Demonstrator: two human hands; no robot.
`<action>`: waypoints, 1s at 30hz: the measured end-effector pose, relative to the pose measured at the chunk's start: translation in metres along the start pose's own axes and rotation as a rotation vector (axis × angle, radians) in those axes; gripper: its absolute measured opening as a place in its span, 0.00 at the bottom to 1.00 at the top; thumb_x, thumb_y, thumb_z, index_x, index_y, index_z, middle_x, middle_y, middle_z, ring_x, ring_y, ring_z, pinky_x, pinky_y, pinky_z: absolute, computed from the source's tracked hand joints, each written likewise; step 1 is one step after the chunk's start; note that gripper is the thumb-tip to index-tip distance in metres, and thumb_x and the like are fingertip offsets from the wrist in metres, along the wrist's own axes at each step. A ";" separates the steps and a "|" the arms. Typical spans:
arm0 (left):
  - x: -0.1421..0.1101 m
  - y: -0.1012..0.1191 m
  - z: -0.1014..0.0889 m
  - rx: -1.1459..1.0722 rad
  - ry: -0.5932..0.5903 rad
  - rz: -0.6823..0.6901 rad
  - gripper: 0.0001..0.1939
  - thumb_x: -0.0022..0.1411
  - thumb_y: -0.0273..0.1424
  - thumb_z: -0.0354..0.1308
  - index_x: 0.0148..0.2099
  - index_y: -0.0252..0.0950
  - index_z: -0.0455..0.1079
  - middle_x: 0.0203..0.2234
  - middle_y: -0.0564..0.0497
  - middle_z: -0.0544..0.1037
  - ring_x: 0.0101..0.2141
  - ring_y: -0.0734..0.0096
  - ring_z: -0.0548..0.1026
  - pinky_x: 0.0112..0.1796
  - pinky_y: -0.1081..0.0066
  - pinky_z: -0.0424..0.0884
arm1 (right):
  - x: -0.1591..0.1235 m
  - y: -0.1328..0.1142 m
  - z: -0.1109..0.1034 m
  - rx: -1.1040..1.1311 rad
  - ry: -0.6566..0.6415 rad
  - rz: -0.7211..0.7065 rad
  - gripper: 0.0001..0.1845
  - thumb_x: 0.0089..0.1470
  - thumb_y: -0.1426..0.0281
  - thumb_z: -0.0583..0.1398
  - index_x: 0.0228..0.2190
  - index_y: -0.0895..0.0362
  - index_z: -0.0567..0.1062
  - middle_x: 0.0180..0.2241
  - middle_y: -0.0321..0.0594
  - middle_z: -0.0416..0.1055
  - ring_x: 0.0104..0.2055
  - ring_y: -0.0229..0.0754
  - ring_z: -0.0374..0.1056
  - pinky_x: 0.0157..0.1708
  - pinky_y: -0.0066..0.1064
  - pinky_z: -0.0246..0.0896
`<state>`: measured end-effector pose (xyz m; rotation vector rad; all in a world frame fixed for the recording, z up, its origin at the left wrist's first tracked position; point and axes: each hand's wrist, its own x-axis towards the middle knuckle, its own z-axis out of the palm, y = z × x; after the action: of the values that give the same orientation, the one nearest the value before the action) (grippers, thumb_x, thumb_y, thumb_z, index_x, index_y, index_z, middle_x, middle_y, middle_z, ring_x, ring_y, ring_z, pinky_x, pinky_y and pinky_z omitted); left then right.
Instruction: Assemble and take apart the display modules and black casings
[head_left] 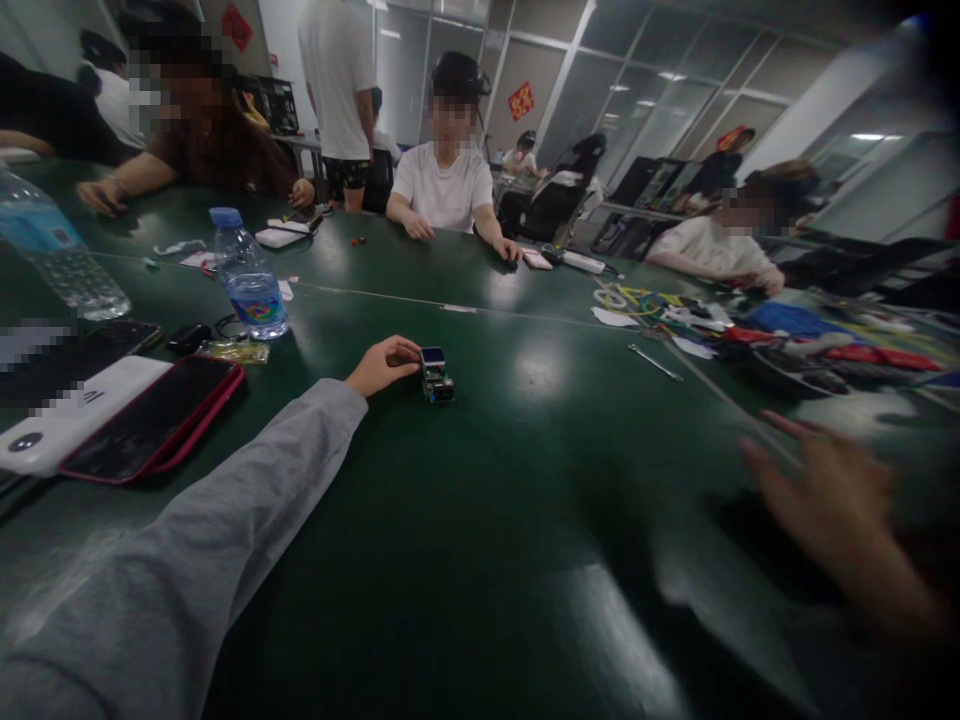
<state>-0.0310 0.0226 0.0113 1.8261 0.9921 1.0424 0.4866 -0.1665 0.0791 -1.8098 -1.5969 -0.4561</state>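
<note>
On the dark green table stands a small circuit board module (437, 377), with a little dark screen on its upper part and exposed electronics below. My left hand (384, 366), in a grey sleeve, is at its left edge. The thumb and fingertips are closed in a pinch against the module's side. Far to the right, over the table, is my right hand (832, 495), smeared by motion. Its fingers are spread and nothing shows in them. A wrench (655, 362) lies beyond it, nearer the table's middle.
Left of my arm are a water bottle (251, 275), a larger bottle (64, 245), a red-edged phone (154, 415) and a white device (82, 410). Tangled cables and cloth (795, 325) lie at the right. Several people sit around the table, including a person in white (448, 185) opposite.
</note>
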 end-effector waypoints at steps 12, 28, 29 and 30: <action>0.007 -0.016 0.002 -0.099 0.067 0.059 0.16 0.54 0.33 0.64 0.44 0.33 0.69 0.37 0.45 0.78 0.40 0.63 0.77 0.44 0.58 0.71 | -0.031 -0.300 0.164 0.548 -0.343 -0.399 0.31 0.59 0.63 0.58 0.61 0.54 0.58 0.64 0.52 0.46 0.66 0.59 0.45 0.61 0.58 0.52; 0.010 -0.020 0.001 -0.173 0.159 0.032 0.15 0.56 0.30 0.62 0.46 0.33 0.68 0.40 0.45 0.76 0.44 0.64 0.75 0.51 0.56 0.67 | -0.007 -0.287 0.190 0.745 -0.440 -0.113 0.21 0.60 0.62 0.56 0.53 0.55 0.68 0.50 0.47 0.68 0.55 0.51 0.60 0.55 0.50 0.57; 0.010 -0.021 0.001 -0.174 0.160 0.034 0.15 0.56 0.30 0.62 0.46 0.33 0.68 0.40 0.45 0.76 0.44 0.64 0.75 0.51 0.56 0.67 | -0.008 -0.287 0.188 0.734 -0.417 -0.149 0.23 0.57 0.61 0.59 0.53 0.55 0.68 0.50 0.47 0.68 0.55 0.52 0.60 0.54 0.49 0.58; 0.011 -0.021 0.001 -0.175 0.158 0.035 0.15 0.56 0.30 0.62 0.46 0.33 0.68 0.40 0.45 0.76 0.44 0.64 0.75 0.51 0.56 0.67 | -0.008 -0.288 0.188 0.730 -0.397 -0.184 0.25 0.55 0.61 0.61 0.53 0.55 0.68 0.51 0.48 0.67 0.54 0.52 0.60 0.54 0.48 0.59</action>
<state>-0.0314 0.0398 -0.0052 1.6431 0.9319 1.2700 0.1748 -0.0381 0.0124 -1.2348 -1.8721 0.4038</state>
